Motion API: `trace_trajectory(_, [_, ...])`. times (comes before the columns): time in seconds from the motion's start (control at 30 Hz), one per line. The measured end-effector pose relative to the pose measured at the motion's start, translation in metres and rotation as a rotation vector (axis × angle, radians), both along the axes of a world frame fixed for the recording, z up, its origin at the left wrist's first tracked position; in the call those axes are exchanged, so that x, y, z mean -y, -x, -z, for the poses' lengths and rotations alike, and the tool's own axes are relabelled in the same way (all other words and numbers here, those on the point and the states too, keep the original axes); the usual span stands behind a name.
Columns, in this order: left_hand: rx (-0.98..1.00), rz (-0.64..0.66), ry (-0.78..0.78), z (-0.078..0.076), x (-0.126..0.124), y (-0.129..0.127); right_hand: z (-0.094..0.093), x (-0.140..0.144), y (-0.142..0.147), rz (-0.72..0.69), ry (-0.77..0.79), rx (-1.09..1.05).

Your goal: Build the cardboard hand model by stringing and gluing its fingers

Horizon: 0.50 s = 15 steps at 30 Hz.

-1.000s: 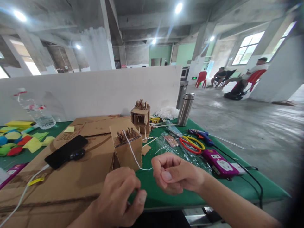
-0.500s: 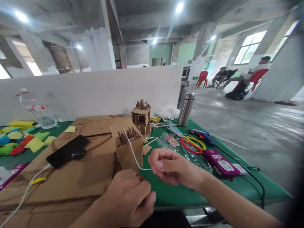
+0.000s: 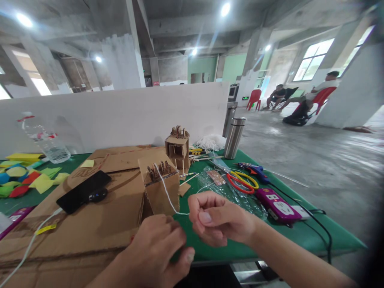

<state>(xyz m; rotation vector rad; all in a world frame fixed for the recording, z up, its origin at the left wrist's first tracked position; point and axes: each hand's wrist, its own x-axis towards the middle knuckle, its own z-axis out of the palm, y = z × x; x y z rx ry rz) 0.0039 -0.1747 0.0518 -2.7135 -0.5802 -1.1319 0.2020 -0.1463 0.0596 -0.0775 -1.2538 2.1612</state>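
A white string runs from the top of a small cardboard box down to my hands. My right hand pinches the string's near end between thumb and fingers above the green table. My left hand is curled close beside it at the table's front edge, fingers closed near the string; whether it grips the string is hidden. A second small cardboard box with sticks on top stands just behind.
Flat cardboard sheets carry a black phone. Scissors, a glue gun, a purple power strip and a steel flask lie right. A water bottle and coloured paper sit left. People sit far right.
My right hand has curled tighter on the string and dropped slightly. My left hand has shifted a little forward along the table's front edge.
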Motion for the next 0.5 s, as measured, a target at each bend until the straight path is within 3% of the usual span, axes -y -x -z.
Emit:
trace_trajectory(0.13, [0.269, -0.057, 0.015, 0.005, -0.002, 0.009, 0.007, 0.001, -0.007, -0.038, -0.008, 0.006])
trace_trajectory(0.2, [0.302, -0.13, 0.043, 0.004, -0.003, 0.008, 0.008, 0.001, -0.008, -0.05, -0.009, 0.041])
trace_trajectory(0.3, [0.17, -0.241, 0.147, -0.003, -0.005, 0.002, 0.008, 0.001, -0.009, -0.054, -0.039, 0.076])
trace_trajectory(0.4, [0.048, -0.169, 0.097, -0.008, -0.006, -0.002, 0.005, 0.0, -0.01, 0.003, -0.062, 0.106])
trace_trajectory(0.5, [-0.003, -0.089, 0.008, -0.008, -0.005, -0.005, 0.0, 0.0, -0.008, 0.167, -0.038, 0.175])
